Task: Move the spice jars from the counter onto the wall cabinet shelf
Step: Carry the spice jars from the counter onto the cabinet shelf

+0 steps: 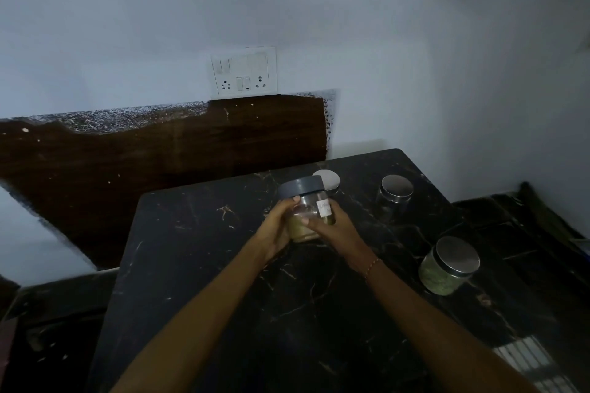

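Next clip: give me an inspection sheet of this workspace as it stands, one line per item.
Surface: black marbled counter, dim light.
Job's things: grey-lid jar with a white label, held in both hands; three steel-lid jars on the counter, one behind it, one to the right, one nearer with green contents. Shelf not in view.
Clutter: nothing seen.
Grippers: left hand and right hand grip the grey-lid jar from either side.
Cables: nothing seen.
Surroundings: white wall, switch plate, dark wood panel behind the counter.
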Action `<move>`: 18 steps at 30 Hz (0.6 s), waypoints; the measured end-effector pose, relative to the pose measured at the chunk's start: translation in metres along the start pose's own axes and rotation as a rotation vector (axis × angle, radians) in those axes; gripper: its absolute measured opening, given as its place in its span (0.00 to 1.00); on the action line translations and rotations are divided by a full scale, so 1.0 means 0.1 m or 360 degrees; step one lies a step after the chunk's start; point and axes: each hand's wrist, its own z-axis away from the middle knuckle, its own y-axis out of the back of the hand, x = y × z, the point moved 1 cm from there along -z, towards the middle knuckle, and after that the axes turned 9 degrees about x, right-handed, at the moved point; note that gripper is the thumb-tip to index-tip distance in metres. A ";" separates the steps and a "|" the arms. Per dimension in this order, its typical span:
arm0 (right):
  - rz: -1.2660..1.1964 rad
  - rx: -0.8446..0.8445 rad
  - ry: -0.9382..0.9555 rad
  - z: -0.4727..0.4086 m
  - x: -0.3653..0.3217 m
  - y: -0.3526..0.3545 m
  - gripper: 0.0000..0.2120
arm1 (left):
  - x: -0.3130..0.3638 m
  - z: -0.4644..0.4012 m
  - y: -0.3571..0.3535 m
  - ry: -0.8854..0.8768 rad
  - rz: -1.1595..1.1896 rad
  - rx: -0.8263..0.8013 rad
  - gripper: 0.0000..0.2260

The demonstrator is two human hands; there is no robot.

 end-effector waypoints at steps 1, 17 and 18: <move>0.0043 0.0098 0.0025 -0.01 0.00 -0.04 0.35 | 0.01 0.01 -0.02 -0.0030 -0.0036 0.0066 0.24; 0.0295 0.0456 0.0452 -0.10 -0.29 -0.22 0.35 | 0.33 0.07 0.06 -0.0445 -0.0379 0.0432 0.15; 0.0257 0.0418 0.0434 -0.11 -0.35 -0.22 0.34 | 0.39 0.08 0.05 -0.0464 -0.0402 0.0404 0.16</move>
